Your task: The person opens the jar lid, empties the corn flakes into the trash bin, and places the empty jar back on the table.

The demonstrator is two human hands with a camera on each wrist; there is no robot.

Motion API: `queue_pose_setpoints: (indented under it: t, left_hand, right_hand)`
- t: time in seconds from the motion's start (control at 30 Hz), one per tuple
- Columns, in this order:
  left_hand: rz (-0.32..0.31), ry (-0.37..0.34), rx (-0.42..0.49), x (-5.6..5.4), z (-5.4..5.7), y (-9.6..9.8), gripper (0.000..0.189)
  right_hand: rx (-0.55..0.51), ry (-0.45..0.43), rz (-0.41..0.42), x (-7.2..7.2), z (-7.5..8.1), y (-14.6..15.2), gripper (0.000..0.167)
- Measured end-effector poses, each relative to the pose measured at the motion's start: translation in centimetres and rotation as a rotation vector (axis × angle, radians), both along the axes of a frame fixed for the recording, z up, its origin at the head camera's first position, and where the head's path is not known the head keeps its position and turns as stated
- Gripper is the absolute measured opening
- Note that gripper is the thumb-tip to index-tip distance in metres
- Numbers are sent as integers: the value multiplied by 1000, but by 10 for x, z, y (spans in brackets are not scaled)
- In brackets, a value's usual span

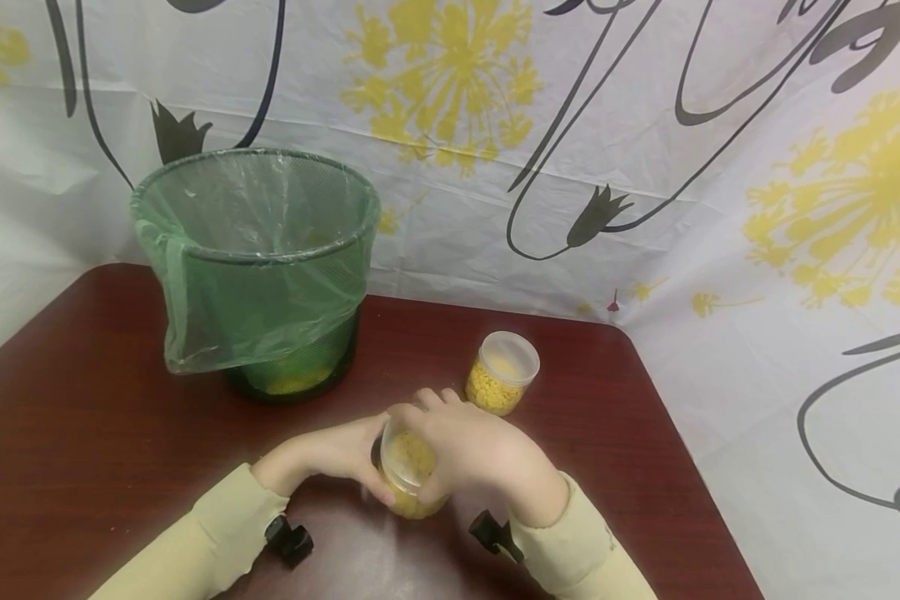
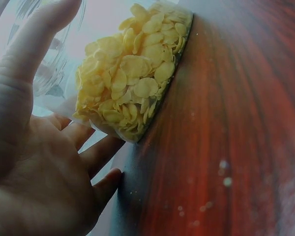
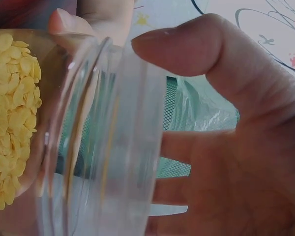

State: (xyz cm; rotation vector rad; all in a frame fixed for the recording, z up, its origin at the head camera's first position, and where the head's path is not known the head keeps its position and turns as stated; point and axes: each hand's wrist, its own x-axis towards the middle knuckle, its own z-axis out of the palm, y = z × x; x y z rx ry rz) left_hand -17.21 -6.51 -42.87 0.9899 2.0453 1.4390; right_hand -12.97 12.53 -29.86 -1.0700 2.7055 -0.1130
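A clear plastic jar partly filled with yellow flakes stands on the table between both hands. My left hand holds the jar's side, its thumb and fingers spread around the wall; the left wrist view shows the flakes close to the tabletop. From above, my right hand grips the clear lid, thumb on one side and fingers on the other. The lid sits on the jar's mouth. Just beyond the right hand is a second jar of yellow flakes, with a whitish lid on top.
A green mesh bin with a translucent green liner draped over its rim stands at the back left of the dark red wooden table. Behind the table hangs a white sheet with yellow and grey flower prints.
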Motion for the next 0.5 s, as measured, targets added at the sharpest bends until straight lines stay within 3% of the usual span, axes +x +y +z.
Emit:
queue_pose_setpoints:
  t: [0.23, 0.5]
  left_hand:
    - [-9, 4, -7, 0, -1, 0, 98]
    - [-42, -9, 34, -2, -1, 1, 103]
  right_hand:
    - [-77, 10, 31, 0, 6, 4, 80]
    - [-91, 14, 3, -4, 14, 14, 81]
